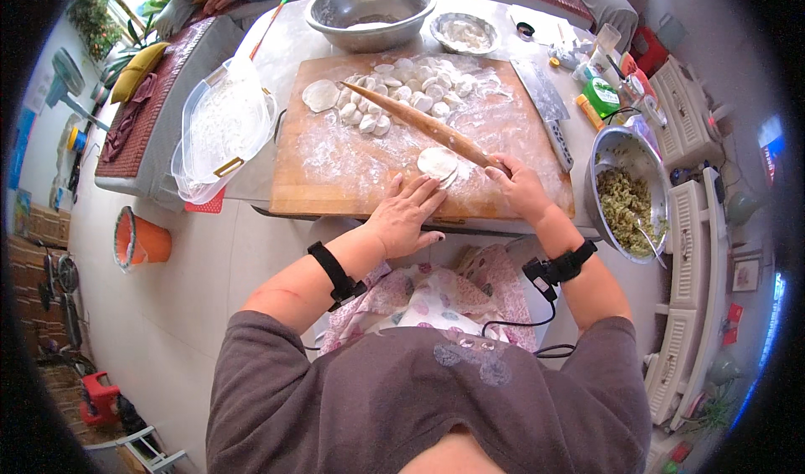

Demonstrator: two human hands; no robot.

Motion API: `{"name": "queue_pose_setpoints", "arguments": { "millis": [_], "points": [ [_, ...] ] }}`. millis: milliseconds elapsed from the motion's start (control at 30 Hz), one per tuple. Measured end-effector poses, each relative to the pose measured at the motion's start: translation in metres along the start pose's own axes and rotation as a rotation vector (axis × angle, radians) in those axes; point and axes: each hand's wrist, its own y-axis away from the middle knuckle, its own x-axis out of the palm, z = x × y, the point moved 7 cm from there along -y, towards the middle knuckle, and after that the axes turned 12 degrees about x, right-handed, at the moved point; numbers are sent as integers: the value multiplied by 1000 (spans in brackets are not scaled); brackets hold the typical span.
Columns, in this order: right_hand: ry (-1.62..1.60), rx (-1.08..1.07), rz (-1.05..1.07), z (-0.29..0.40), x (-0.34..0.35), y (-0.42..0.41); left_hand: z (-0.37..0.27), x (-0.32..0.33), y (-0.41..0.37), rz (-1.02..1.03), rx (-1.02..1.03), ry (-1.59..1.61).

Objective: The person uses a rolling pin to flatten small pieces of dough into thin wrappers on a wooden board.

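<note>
My right hand (522,188) grips the thick near end of a tapered wooden rolling pin (434,128), which slants up and left over a floured wooden board (314,200). My left hand (405,213) lies palm down at the board's front edge, fingers spread. Its fingertips touch the lower edge of a small stack of round dough wrappers (438,163). Beyond the pin, many small flattened dough pieces (434,90) are heaped on the board. One larger flat dough round (321,95) lies to their left, near the pin's tip.
A cleaver (541,90) lies along the board's right edge. Right of it stands a steel bowl of chopped filling (626,203) with a spoon. Behind the board are a large steel bowl (371,37) and a smaller metal bowl (465,37). A plastic tub of flour (223,119) stands left.
</note>
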Motion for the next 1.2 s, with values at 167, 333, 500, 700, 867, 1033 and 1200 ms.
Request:
{"name": "queue_pose_setpoints", "arguments": {
  "millis": [167,333,500,700,867,1033,1200],
  "points": [
    [455,-255,-9,14,2,13,28,-40,20,-442,-126,-198],
    [647,-289,-32,6,17,-27,120,-30,20,-139,-606,-109],
    [680,-79,-98,14,17,-98,166,-50,-4,-155,-836,-38],
    [724,-133,-13,5,18,-50,140,-38,5,-122,-663,-30],
    [754,-232,42,4,22,-7,111,-31,27,-57,-558,-91],
    [645,-114,-74,4,17,-108,170,-46,-6,-126,-797,-38],
    [686,-92,-52,-3,20,-86,153,-42,-3,-122,-702,-35]
  ]
}}
